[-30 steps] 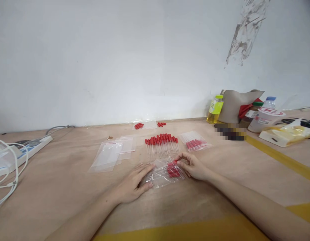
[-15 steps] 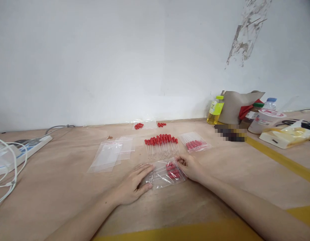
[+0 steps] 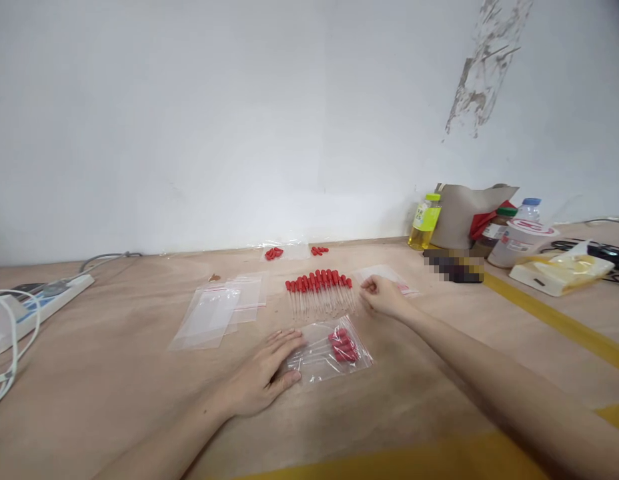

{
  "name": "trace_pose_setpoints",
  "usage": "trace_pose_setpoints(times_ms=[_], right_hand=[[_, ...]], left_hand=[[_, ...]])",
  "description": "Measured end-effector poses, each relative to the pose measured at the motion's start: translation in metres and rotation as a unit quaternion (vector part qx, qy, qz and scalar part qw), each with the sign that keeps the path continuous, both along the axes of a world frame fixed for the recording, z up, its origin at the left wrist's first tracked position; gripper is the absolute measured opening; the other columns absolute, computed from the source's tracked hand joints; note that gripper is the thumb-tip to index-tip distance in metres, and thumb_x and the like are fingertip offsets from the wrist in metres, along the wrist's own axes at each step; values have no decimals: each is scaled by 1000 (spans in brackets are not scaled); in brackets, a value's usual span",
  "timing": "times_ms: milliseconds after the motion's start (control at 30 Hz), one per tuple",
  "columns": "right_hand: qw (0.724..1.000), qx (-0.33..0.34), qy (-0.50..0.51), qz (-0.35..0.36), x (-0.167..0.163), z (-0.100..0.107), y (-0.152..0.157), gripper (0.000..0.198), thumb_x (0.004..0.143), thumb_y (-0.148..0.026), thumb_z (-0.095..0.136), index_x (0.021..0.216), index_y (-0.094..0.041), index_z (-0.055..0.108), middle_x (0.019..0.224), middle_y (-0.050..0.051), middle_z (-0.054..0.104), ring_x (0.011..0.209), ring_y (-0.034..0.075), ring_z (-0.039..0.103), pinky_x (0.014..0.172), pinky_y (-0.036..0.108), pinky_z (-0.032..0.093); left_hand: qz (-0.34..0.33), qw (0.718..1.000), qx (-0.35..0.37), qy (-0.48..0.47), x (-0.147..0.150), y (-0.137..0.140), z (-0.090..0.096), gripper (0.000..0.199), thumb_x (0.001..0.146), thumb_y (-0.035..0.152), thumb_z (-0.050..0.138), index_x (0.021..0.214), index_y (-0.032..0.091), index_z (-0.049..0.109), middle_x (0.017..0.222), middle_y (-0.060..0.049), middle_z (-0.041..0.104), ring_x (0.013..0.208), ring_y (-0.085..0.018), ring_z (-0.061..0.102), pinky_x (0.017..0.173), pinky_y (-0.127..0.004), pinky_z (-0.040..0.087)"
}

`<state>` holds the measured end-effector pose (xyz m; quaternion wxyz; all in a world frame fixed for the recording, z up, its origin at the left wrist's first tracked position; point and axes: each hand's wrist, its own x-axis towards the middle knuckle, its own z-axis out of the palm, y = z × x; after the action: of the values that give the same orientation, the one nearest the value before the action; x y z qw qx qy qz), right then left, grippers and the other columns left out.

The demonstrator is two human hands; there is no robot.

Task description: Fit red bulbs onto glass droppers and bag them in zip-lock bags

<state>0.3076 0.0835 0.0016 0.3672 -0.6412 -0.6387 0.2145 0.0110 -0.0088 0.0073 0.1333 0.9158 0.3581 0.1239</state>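
A clear zip bag (image 3: 314,365) lies flat on the table before me, holding several droppers (image 3: 343,347) with red bulbs at its right end. My left hand (image 3: 262,373) rests at the bag's left end, fingers stretched out and touching the plastic. My right hand (image 3: 382,295) is off the bag, its fingers loosely bent and holding nothing that I can see. Its fingertips are just right of a row of loose red-bulbed droppers (image 3: 319,287), apart from them. Behind that hand, another zip bag (image 3: 387,272) is partly hidden.
Flat zip bags (image 3: 207,317) lie overlapped at left. Small red bulbs (image 3: 273,254) lie by the wall on clear plastic. A power strip (image 3: 54,303) with white cables is far left. A yellow drink bottle (image 3: 424,223), a cup (image 3: 522,243) and a tissue pack (image 3: 559,270) stand at right.
My right hand has let go of the bag's right end and moved up and away, beside the dropper row. My left hand stays on the bag. The view has shifted slightly.
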Motion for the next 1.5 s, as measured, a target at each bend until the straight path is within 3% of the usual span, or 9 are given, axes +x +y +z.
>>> trace_pose_setpoints(times_ms=[100, 300, 400, 567, 667, 800, 967, 1200, 1500], right_hand=[[996, -39, -50, -56, -8, 11, 26, 31, 66, -20, 58, 95, -13, 54, 66, 7, 62, 57, 16, 57, 50, 23, 39], [993, -88, -49, -54, -33, 6, 58, 9, 55, -11, 65, 59, -13, 58, 54, 11, 56, 64, 26, 60, 50, 28, 38], [994, -88, -40, -57, -33, 7, 61, 11, 54, -10, 64, 59, -16, 57, 52, 8, 55, 63, 25, 59, 50, 27, 38], [998, -17, 11, -60, -12, 22, 34, 30, 70, -23, 53, 99, -17, 49, 68, 4, 59, 58, 15, 56, 49, 24, 39], [983, 54, 172, -20, 1, 22, -1, 41, 75, -34, 47, 112, -21, 35, 63, -1, 54, 42, 11, 47, 40, 23, 36], [947, 74, 311, -25, 6, 2, -38, 47, 69, -45, 54, 103, -22, 32, 57, -6, 50, 39, 10, 45, 36, 22, 35], [909, 76, 411, 9, -3, -24, -47, 53, 63, -48, 62, 99, -24, 31, 68, -4, 53, 48, 10, 53, 45, 26, 47], [856, -22, 509, 89, -19, -28, -53, 41, 69, -45, 60, 92, -25, 32, 67, -3, 56, 59, 15, 61, 62, 33, 51], [851, 4, 521, 67, -10, -30, -56, 38, 67, -47, 64, 79, -24, 36, 74, -2, 59, 71, 14, 63, 73, 33, 50]], left_hand=[[0, 1000, -2, -18, -1, 1, -2, 40, 88, 38, 40, 126, 25, 37, 136, -5, 35, 125, -22, 30, 103, -43, 27], [-6, 999, -17, -36, 0, 1, -1, 30, 87, 35, 42, 115, 23, 45, 136, -6, 36, 125, -22, 31, 102, -41, 29], [-8, 999, -22, -45, 1, 0, 0, 28, 87, 34, 42, 112, 23, 46, 136, -6, 36, 125, -22, 32, 101, -41, 29], [-2, 999, -17, -34, 1, 0, 2, 31, 87, 35, 42, 116, 23, 45, 135, -5, 37, 124, -21, 32, 102, -42, 29], [-3, 1000, -9, -24, 1, 0, 2, 37, 88, 37, 41, 123, 25, 42, 136, -4, 37, 125, -22, 31, 102, -43, 28], [-4, 1000, 3, -21, 1, 0, 1, 40, 88, 38, 40, 126, 26, 40, 135, -4, 38, 125, -22, 32, 103, -43, 27], [-1, 1000, -2, -12, 0, 1, -1, 42, 88, 39, 39, 128, 27, 38, 138, -3, 34, 126, -22, 29, 103, -44, 26], [0, 1000, -1, 2, 1, 1, 2, 43, 89, 39, 38, 130, 27, 36, 138, -3, 34, 126, -21, 29, 103, -43, 26], [0, 1000, 2, 1, 0, 2, -1, 44, 89, 40, 38, 131, 27, 34, 138, -2, 32, 127, -20, 28, 105, -41, 24]])
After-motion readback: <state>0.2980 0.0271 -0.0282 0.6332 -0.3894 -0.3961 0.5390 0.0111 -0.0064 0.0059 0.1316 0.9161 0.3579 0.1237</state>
